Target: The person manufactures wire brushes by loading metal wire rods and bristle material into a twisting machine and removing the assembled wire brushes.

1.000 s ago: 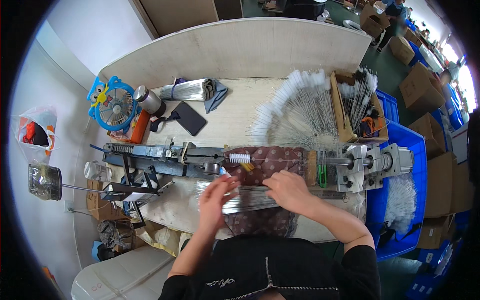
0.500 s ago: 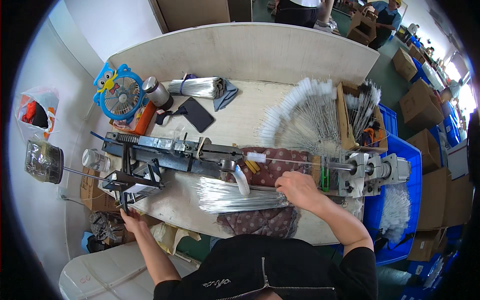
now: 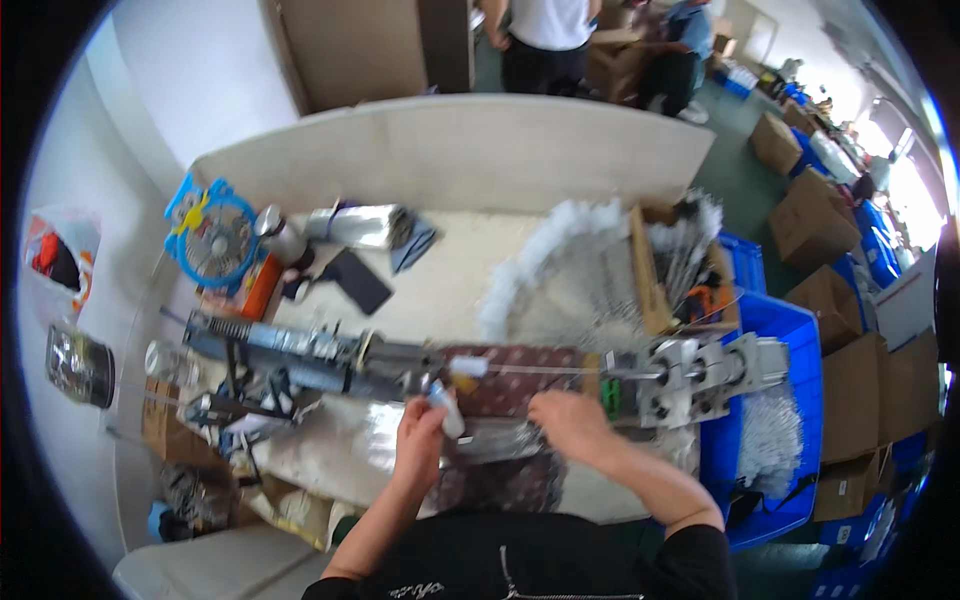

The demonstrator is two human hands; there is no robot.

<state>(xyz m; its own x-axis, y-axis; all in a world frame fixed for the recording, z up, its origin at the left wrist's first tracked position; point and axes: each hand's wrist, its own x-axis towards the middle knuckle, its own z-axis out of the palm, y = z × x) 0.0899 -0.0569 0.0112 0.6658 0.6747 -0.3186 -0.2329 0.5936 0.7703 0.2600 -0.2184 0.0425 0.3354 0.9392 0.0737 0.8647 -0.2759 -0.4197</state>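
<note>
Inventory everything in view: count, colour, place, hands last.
Owl-shaped fan: one, blue, left
Flask: one, silver, beside fan
Wire bundle: one, silvery, rear left
Cloth: one, grey, beside bundle
Phone: one, dark, rear left
Fanned brushes: many, white, rear right
Cardboard carton: one, brown, rear right
Bin: one, blue, right
Rail fixture: one, grey, left
Spindle unit: one, silver, right
Polka-dot padding: count unclear, brown, centre
Single brush: one, white, centre
Handle: one, white, centre
Wires: many, silvery, front
Boxes: several, brown, right floor
Plastic bag: one, whitish, left
People: at least two, white/blue tops, background
Left hand: one, black sleeve, at handle
Right hand: one, black sleeve, at wires
</note>
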